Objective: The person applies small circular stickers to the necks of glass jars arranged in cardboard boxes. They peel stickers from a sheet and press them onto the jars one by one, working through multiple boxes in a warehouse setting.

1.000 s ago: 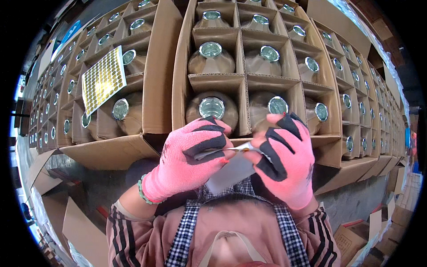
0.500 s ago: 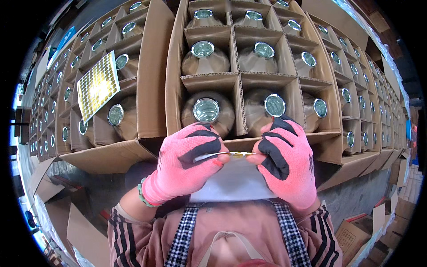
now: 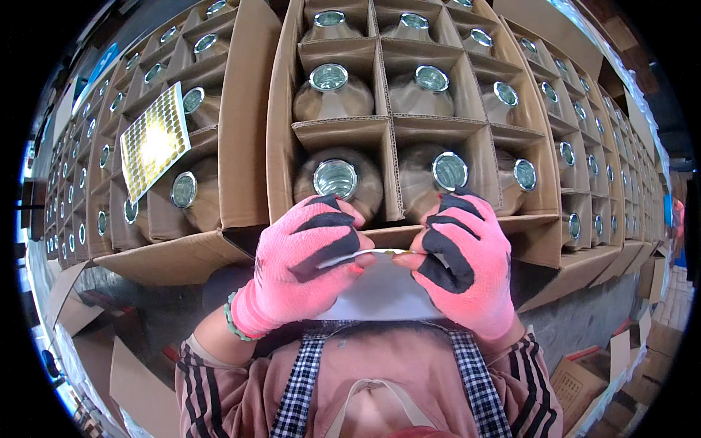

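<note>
My left hand (image 3: 310, 259), in a pink and black glove with bare fingertips, pinches a thin white-backed sticker sheet (image 3: 337, 258) seen nearly edge-on. My right hand (image 3: 465, 263), gloved the same way, has thumb and finger closed at the sheet's right end. A small gold sticker (image 3: 398, 252) shows by the right fingertips; whether it is still joined to the sheet I cannot tell. Both hands are just over the near edge of a divided cardboard box (image 3: 280, 124). Glass bottles (image 3: 336, 179) with round open mouths stand upright inside, one per compartment.
A sheet of round gold stickers (image 3: 155, 141) lies on the bottles in the left box. More boxes of bottles (image 3: 567, 153) flank the middle one. A smooth white surface (image 3: 380, 292) is below my hands. Open carton flaps (image 3: 142, 387) and a closed carton (image 3: 580, 383) sit lower down.
Both hands have shifted slightly left, still pinching at the sheet. Less gold shows between the fingertips now. The boxes on the left sit slightly further left in view.
</note>
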`<state>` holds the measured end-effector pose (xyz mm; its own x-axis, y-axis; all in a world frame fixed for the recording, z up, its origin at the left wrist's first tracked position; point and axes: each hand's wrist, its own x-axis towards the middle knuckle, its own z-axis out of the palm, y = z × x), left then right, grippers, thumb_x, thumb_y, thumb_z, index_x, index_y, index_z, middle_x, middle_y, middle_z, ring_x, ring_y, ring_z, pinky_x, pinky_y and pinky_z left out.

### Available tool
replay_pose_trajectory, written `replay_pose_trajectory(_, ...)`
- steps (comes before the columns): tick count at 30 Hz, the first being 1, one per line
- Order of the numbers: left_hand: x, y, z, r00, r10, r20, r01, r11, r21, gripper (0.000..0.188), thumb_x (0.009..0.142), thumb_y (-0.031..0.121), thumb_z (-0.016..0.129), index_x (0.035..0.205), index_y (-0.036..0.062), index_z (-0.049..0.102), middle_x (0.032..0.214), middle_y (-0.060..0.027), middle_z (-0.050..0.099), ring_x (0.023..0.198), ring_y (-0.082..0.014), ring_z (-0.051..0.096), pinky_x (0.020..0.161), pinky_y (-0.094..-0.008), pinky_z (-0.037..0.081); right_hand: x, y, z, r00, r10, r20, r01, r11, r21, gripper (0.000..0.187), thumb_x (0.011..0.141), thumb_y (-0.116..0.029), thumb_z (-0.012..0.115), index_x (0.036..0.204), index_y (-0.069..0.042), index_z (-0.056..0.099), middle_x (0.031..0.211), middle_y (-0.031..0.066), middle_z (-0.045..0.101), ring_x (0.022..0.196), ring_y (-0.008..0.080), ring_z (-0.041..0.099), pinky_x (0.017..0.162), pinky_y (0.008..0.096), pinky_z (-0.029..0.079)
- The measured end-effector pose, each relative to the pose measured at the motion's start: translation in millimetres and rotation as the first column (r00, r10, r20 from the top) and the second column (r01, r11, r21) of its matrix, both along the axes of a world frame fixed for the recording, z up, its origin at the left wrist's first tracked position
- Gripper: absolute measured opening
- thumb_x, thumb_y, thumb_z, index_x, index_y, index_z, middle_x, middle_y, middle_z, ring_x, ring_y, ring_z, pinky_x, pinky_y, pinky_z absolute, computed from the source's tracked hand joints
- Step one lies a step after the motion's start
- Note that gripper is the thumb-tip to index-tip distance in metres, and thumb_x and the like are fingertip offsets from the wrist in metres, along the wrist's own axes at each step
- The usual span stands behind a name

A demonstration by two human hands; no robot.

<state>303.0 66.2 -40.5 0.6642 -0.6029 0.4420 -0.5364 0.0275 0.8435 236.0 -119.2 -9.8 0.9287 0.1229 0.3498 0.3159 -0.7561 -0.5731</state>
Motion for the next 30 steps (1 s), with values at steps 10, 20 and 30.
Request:
replay_pose_trajectory(10, 3.5, -1.5, -8.8, 0.996, 0.021, 0.091, -0.023, 1.0, 0.015, 0.025, 0.055, -0.004, 0.068, 0.078, 0.0023, 0.06, 0.081, -0.0085, 0.057, 0.078, -0.0283, 0.057, 0.07, -0.0346, 0.047, 3.0, -0.6, -5.1, 1.0, -0.025, -0.015, 0.025, 1.0, -0.012, 0.021, 0.056, -0.003, 0.069, 0.068, -0.005, 0.052, 0.065, 0.0064, 0.051, 0.07, 0.0276, 0.053, 0.074, 0.0365, 0.042)
replay_pose_trajectory(20, 10.3, -12.5, -18.7, 0.965, 0.066, -0.255, -0.059, 0.998, 0.032, 0.01, 0.068, 0.001, 0.064, 0.077, -0.0015, 0.059, 0.073, -0.0104, 0.059, 0.069, -0.0222, 0.057, 0.065, -0.0289, 0.046, 12.1, -10.0, -16.9, 0.996, 0.012, -0.093, -0.011, 1.0, 0.002, 0.021, 0.062, -0.01, 0.066, 0.077, -0.005, 0.053, 0.076, 0.0096, 0.052, 0.08, 0.0316, 0.05, 0.077, 0.0404, 0.038)
replay_pose_trajectory(30, 14.5, -12.9, -28.5, 0.81, 0.075, -0.581, -0.093, 0.996, -0.001, 0.011, 0.073, 0.007, 0.063, 0.08, -0.0024, 0.062, 0.076, -0.005, 0.059, 0.071, -0.0098, 0.053, 0.066, -0.0237, 0.043, 20.2, -13.0, -20.0, 0.987, 0.049, 0.155, -0.026, 0.989, -0.145, 0.025, 0.059, -0.005, 0.068, 0.083, -0.007, 0.06, 0.081, 0.0049, 0.057, 0.085, 0.0256, 0.055, 0.083, 0.041, 0.039)
